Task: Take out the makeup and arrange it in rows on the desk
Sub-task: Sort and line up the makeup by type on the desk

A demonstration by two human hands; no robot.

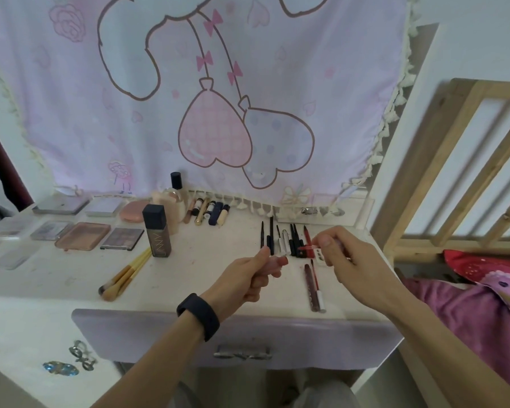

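My left hand [252, 275] grips a pinkish lip gloss tube [278, 262] above the desk's [206, 272] middle. My right hand [346, 254] pinches a red lip applicator [306, 247] pointing left toward that tube. Behind the hands lies a row of dark pencils and liners [283, 238]. Two long lip pencils [314, 282] lie below my right hand. Eyeshadow palettes [83, 235] sit in rows at the left. A dark foundation bottle [157, 231] stands upright, with brushes [124, 275] in front of it. Small tubes [209, 212] line the back.
A purple drawer front [236, 334] with a metal handle runs under the desk edge. A pink cartoon cloth [212, 98] hangs behind the desk. A wooden bed rail [460, 172] and pink bedding [489, 298] stand to the right. Hair clips [71, 362] lie at lower left.
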